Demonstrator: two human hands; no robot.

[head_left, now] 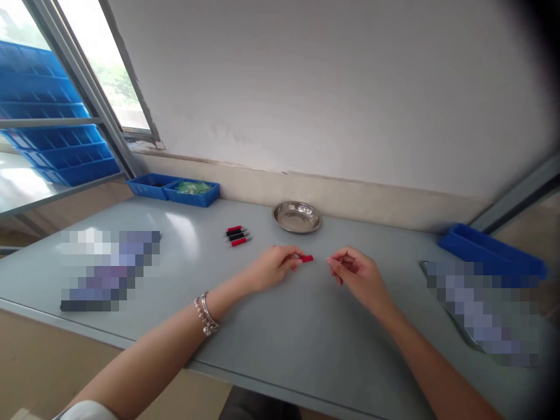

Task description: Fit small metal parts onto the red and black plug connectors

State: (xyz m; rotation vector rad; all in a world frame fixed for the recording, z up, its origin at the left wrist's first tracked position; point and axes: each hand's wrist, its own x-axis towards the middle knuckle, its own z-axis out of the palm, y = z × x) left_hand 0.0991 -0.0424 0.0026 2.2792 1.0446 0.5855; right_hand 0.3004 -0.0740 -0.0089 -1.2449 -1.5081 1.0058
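Observation:
My left hand (277, 265) pinches a small red cylindrical piece (308, 258) between thumb and fingers, a little above or at the tabletop. Facing it from the right, my right hand (355, 269) has thumb and forefinger pressed together. Whatever sits in that pinch, if anything, is too small to make out. A short gap separates the fingertips from the red piece. Left of my hands lie several short red and black cylinders (237, 235) with thin metal tips, side by side in a row. Beyond my hands a round steel dish (297, 217) stands near the wall.
Blue bins (192, 192) stand at the back left, one holding green-and-clear plastic. Another blue bin (490, 251) is at the right. Blurred-out flat items lie on the grey table (271, 332) at both sides. Stacked blue crates (56, 116) fill a rack at left.

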